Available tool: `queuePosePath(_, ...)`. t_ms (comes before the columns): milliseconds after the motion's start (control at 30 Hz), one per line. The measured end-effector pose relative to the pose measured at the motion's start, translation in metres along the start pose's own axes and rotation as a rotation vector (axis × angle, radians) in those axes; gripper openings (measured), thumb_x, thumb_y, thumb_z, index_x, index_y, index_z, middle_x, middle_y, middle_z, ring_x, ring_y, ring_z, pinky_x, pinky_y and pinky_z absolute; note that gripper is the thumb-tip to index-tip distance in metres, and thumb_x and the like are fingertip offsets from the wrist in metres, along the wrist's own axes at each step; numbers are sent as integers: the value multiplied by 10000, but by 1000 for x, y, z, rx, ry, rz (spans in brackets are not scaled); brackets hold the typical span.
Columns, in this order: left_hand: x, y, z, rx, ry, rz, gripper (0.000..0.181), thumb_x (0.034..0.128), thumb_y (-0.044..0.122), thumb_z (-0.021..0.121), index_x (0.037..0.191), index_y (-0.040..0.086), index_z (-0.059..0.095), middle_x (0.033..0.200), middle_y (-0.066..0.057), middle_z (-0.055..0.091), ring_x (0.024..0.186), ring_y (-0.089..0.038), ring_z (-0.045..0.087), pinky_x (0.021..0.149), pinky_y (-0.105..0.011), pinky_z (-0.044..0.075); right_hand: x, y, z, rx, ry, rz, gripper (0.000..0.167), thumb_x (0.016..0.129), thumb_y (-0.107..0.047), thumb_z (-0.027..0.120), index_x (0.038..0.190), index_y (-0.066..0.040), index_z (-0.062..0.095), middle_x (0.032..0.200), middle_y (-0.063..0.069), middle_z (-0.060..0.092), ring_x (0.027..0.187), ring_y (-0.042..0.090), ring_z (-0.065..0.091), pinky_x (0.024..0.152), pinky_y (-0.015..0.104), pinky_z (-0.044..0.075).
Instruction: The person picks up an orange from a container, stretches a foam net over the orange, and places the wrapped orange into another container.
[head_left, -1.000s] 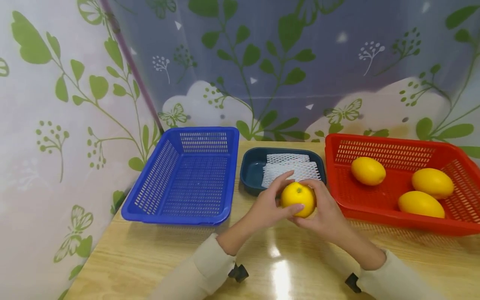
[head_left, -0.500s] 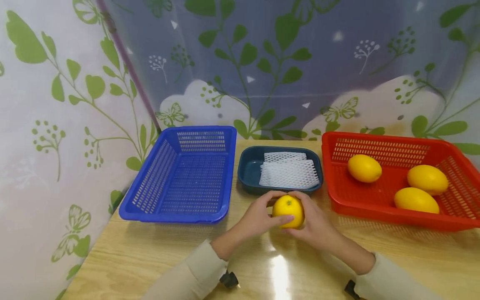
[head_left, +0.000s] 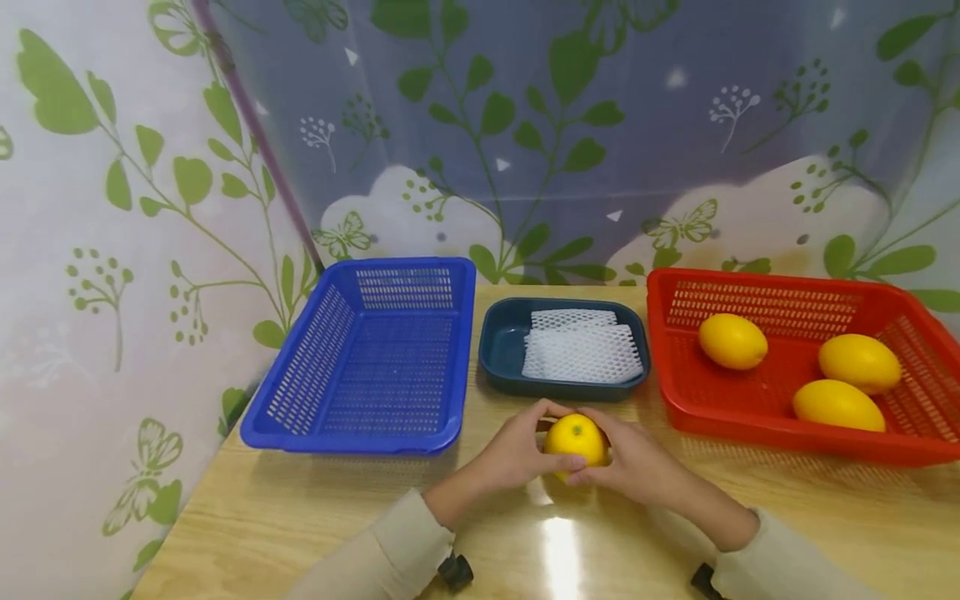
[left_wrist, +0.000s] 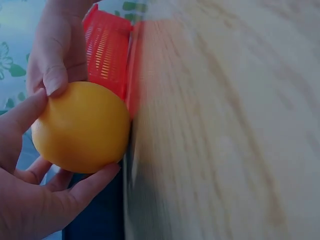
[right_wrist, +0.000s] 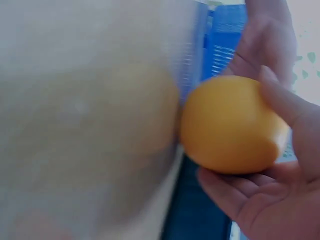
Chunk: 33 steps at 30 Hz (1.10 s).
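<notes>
Both hands hold one yellow lemon (head_left: 577, 441) upright, its green stem end facing up, at the table surface in front of the tray. My left hand (head_left: 517, 450) curls round its left side, thumb across the near face. Round the right side curls my right hand (head_left: 637, 462), its thumb close to the left thumb. In the left wrist view the lemon (left_wrist: 82, 127) sits between the fingers and thumbs of both hands. The right wrist view shows the lemon (right_wrist: 232, 125) with right fingers under one side and the thumb on another.
Behind the hands is a dark teal tray (head_left: 501, 385) with white foam net sleeves (head_left: 585, 354). A blue basket (head_left: 352, 442) stands left. The red basket (head_left: 750, 425) at right contains three lemons (head_left: 733, 342). Light wooden table (head_left: 300, 508) surrounds them; patterned cloth (head_left: 450, 100) rises behind.
Both hands have brought the lemon back from over the tray's front edge, toward me and down to the table. Their grip on it looks much the same.
</notes>
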<state>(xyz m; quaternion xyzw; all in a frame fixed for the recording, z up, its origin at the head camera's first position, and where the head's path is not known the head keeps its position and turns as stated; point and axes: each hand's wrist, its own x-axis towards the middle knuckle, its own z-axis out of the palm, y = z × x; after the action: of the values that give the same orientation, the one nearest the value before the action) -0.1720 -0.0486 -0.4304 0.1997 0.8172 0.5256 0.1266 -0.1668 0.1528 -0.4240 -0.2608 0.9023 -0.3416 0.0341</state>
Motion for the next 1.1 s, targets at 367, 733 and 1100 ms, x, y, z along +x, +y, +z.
queuePosePath(367,-1,4,17,37,-42,15,475,830,262,786,1182,131,495,1246,-14,546,1137,-192,541,919,-258,488,-16,-3,-13,-21,-64,48,800,693,-430,852,1294,-12,530,1098,66,657,842,160,579,726,317,520)
queuePosePath(733,-3,3,10,7,-37,11,473,822,255,794,1173,159,492,1275,-5,535,1177,-218,531,889,-233,496,-13,-5,-8,-60,-9,-17,785,704,-474,834,1291,-46,535,1098,38,658,831,135,576,714,293,524)
queuePosePath(1100,-4,1,-2,40,-23,30,500,826,231,793,1217,121,502,1284,-29,559,1173,-239,551,958,-289,480,-7,-18,-28,-13,-139,8,911,753,-395,818,1397,99,403,1338,265,530,1103,369,604,907,504,508)
